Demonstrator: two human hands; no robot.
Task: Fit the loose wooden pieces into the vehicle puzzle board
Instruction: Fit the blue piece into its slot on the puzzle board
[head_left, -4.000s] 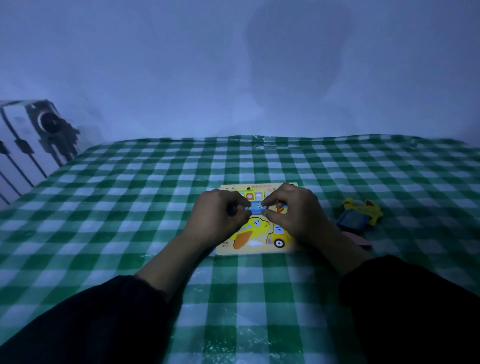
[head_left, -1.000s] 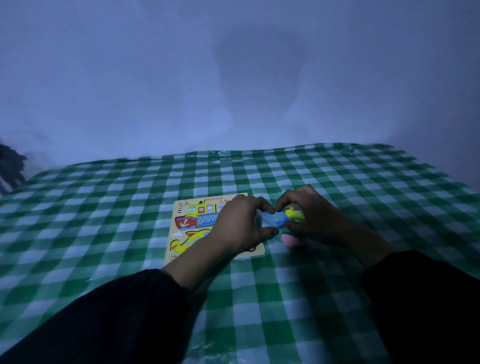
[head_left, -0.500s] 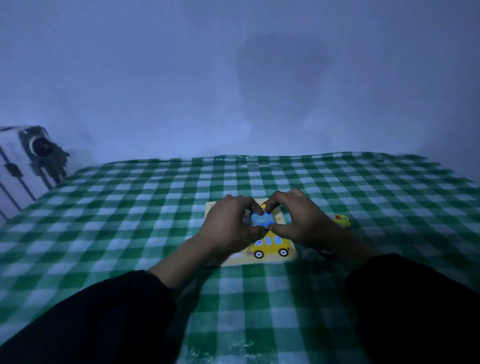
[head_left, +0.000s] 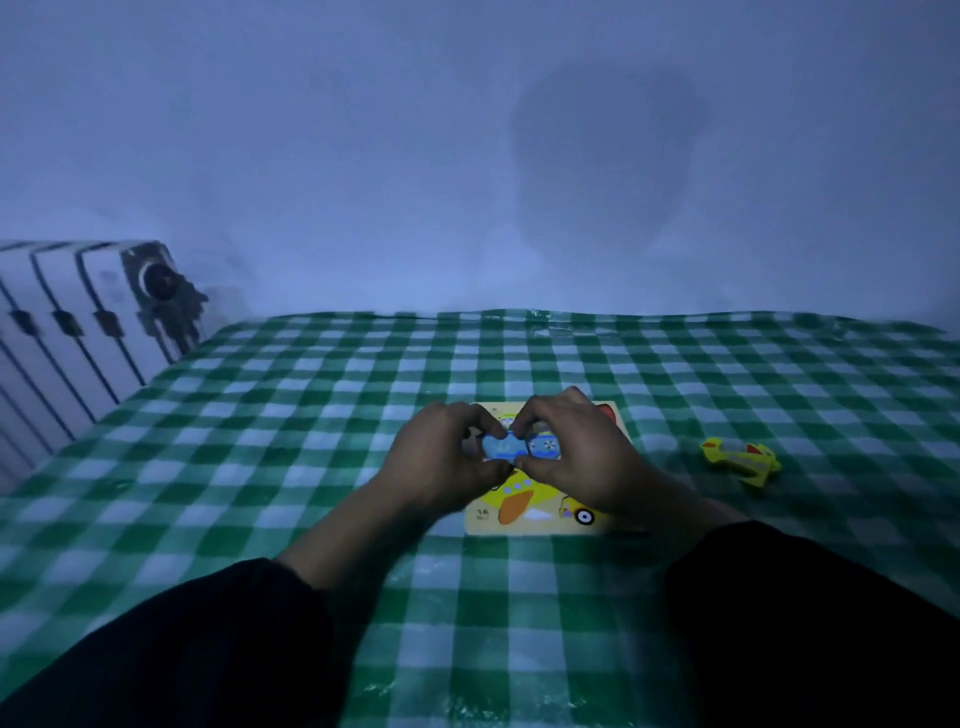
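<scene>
The yellow vehicle puzzle board (head_left: 540, 522) lies flat on the checked cloth in the middle of the view, with an aeroplane picture and a wheeled car showing at its near edge. Both hands hover over its middle. My left hand (head_left: 441, 462) and my right hand (head_left: 576, 452) pinch a small blue wooden piece (head_left: 501, 447) between thumbs and forefingers, just above the board. The hands hide most of the board's upper half. A loose yellow wooden piece (head_left: 740, 460) with red marks lies on the cloth to the right of the board.
A green and white checked cloth (head_left: 260, 467) covers the whole surface. A white ribbed radiator (head_left: 67, 332) stands at the left edge against the pale wall (head_left: 467, 156) behind.
The view has swung left since a second ago, so the board sits centred under my hands. Both hands carried the blue piece from beside the board to above its middle.
</scene>
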